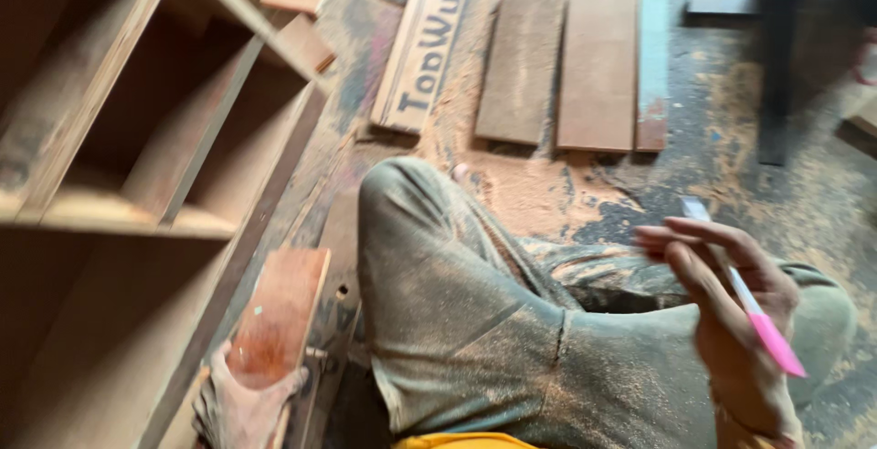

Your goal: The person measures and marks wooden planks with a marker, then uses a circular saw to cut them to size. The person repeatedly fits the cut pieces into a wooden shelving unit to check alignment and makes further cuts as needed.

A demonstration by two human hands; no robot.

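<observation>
A: Nearest the lens: one right hand point(740, 321), fingers curled around one pink-handled tool point(749, 307), its pale tip up, pink end down by the wrist.

B: Left hand point(242, 403)?

A: One, dusty, low in frame. It grips the near end of one reddish wood block point(279, 316), fingers clenched under it.

B: Loose boards on the floor?

A: Three flat boards point(598, 70) side by side on the sawdust, plus one lettered strip point(425, 42) just left of them.

B: Other items?

A: One open wooden cabinet frame point(155, 138) at left, two small compartments visible. The person's dust-covered trouser legs point(475, 312) lie between the two hands, keeping them well apart.
</observation>
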